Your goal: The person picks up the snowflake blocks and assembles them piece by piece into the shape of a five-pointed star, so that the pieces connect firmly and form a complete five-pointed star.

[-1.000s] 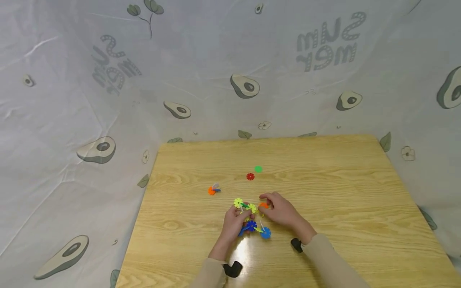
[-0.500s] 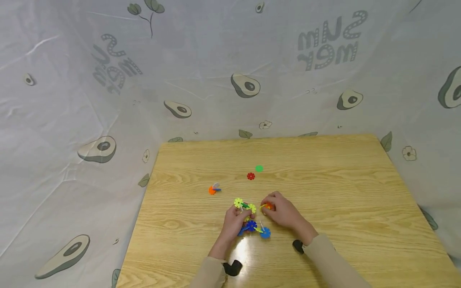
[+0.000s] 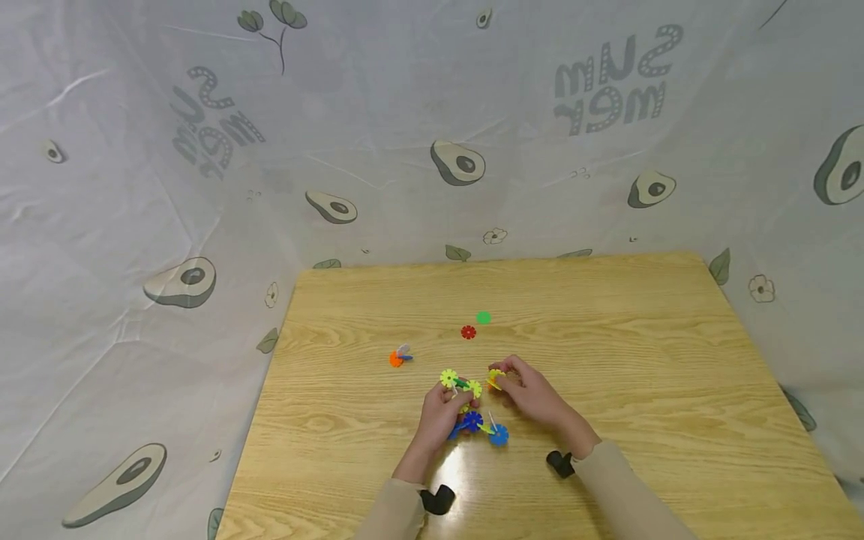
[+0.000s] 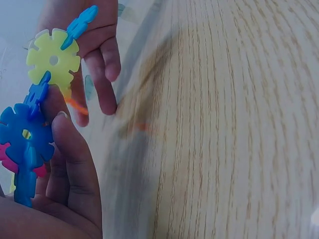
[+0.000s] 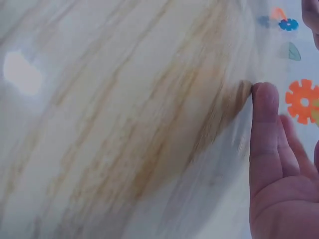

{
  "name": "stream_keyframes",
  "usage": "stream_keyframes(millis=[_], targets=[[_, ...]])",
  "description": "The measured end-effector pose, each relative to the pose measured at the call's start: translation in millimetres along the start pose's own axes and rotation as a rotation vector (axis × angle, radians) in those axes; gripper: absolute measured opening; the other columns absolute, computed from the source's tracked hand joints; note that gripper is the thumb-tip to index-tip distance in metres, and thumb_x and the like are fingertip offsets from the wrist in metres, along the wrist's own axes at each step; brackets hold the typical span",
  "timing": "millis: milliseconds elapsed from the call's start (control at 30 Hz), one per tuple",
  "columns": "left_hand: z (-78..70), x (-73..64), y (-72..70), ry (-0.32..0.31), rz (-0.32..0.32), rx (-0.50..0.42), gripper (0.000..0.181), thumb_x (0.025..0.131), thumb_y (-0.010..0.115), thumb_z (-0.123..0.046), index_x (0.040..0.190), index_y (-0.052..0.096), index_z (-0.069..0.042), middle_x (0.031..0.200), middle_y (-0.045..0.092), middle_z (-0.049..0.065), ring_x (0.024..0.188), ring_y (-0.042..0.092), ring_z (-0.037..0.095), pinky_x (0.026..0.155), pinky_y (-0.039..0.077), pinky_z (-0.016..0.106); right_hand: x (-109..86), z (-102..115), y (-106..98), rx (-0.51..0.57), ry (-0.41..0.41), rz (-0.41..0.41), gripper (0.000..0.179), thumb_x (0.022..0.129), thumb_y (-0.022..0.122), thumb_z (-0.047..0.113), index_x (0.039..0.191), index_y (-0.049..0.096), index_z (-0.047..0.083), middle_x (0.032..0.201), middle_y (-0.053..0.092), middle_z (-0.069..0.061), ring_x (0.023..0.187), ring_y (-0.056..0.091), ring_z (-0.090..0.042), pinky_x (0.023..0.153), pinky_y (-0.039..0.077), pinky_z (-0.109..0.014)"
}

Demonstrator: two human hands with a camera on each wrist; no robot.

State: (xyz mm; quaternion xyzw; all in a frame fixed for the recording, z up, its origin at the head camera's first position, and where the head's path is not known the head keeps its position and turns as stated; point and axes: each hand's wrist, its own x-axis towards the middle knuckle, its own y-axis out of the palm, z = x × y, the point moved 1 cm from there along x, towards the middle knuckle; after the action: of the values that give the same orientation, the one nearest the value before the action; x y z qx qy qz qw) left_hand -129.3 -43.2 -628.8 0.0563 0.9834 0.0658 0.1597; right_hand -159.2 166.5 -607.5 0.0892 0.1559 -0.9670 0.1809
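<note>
My left hand (image 3: 439,421) grips a linked cluster of notched plastic discs. A yellow disc (image 3: 445,379), a dark blue disc (image 3: 474,422) and a lighter blue disc (image 3: 501,436) stick out around the fingers. Close up in the left wrist view, a blue disc (image 4: 12,127) is slotted to others, with pink behind it; part of the cluster is hidden by the palm. To the right, apart from the cluster, my right hand (image 3: 538,394) pinches a joined yellow and orange disc pair (image 3: 498,373). Its orange disc (image 5: 295,107) appears beyond the fingers in the right wrist view.
Farther back on the wooden table (image 3: 607,315) lie a red disc (image 3: 466,336) and a green disc (image 3: 484,318). Left of them sits a small joined piece with an orange disc (image 3: 394,360), a blue one and a pale one. A patterned sheet (image 3: 391,97) hangs behind.
My right hand has turned the disc pair, so the yellow disc now shows in front of the orange one. The left hand and its cluster have hardly moved.
</note>
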Motion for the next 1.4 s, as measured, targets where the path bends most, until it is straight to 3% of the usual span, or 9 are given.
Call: stream_keyframes(millis=[67,200,433,667,967,1233,1400], targets=[[-0.3,0.3,0.3,0.002,-0.002,-0.002,0.021,0.096,0.072,-0.016,0.113,0.066,-0.006,0.086,0.075,0.011,0.064,0.063,0.009,0.051,0.047,0.021,-0.1,-1.1,0.4,0.046,-0.005,-0.007,0.016,0.109,0.055,0.017,0.109,0.048,0.003,0.124,0.067,-0.023,0.094,0.071,-0.033,0.074,0.060,-0.040],[-1.8,0.8,0.7,0.011,-0.001,0.003,0.022,0.096,0.072,-0.016,0.113,0.066,-0.004,0.089,0.076,0.017,0.067,0.064,0.009,0.054,0.046,0.020,0.0,-2.6,0.8,0.086,-0.015,-0.011,0.017,0.108,0.057,0.016,0.110,0.049,0.001,0.098,0.068,-0.022,0.087,0.070,-0.036,0.073,0.061,-0.043],[-6.0,0.3,2.9,0.012,-0.004,0.009,0.022,0.097,0.071,-0.015,0.114,0.067,-0.003,0.093,0.074,0.024,0.062,0.060,0.008,0.052,0.046,0.021,1.7,-6.8,-1.8,0.109,-0.064,0.006,0.024,0.103,0.068,0.020,0.108,0.068,-0.004,0.088,0.067,-0.022,0.069,0.063,-0.028,0.061,0.057,-0.034],[-6.4,1.9,4.7,0.006,-0.015,0.027,0.021,0.096,0.070,-0.015,0.113,0.068,-0.004,0.093,0.075,0.024,0.063,0.061,0.008,0.056,0.045,0.021,4.4,-9.5,-3.6,0.172,-0.053,-0.015,0.029,0.104,0.065,0.012,0.119,0.065,-0.013,0.093,0.071,-0.016,0.075,0.068,-0.024,0.065,0.058,-0.030],[-5.5,3.8,4.0,0.018,-0.012,0.008,0.019,0.096,0.071,-0.013,0.110,0.067,-0.001,0.091,0.075,0.025,0.060,0.057,0.006,0.053,0.042,0.018,4.9,-4.7,-2.7,0.257,0.023,-0.119,0.033,0.104,0.063,0.007,0.128,0.058,-0.016,0.095,0.072,-0.015,0.076,0.066,-0.016,0.066,0.056,-0.025],[-2.3,3.3,6.6,0.057,0.007,0.027,0.017,0.097,0.070,-0.013,0.109,0.067,-0.002,0.085,0.076,0.013,0.063,0.061,0.007,0.055,0.044,0.018,6.8,-5.8,1.9,0.313,0.035,-0.173,0.036,0.102,0.068,0.009,0.127,0.060,-0.015,0.101,0.074,-0.016,0.077,0.069,-0.017,0.068,0.057,-0.026],[0.1,3.0,9.8,0.092,-0.007,-0.014,0.016,0.094,0.069,-0.007,0.108,0.066,0.000,0.085,0.074,0.021,0.069,0.067,0.011,0.056,0.047,0.018,6.9,-3.6,5.1,0.313,0.040,-0.200,0.037,0.101,0.070,0.010,0.126,0.061,-0.016,0.101,0.075,-0.018,0.078,0.070,-0.019,0.070,0.059,-0.029]])
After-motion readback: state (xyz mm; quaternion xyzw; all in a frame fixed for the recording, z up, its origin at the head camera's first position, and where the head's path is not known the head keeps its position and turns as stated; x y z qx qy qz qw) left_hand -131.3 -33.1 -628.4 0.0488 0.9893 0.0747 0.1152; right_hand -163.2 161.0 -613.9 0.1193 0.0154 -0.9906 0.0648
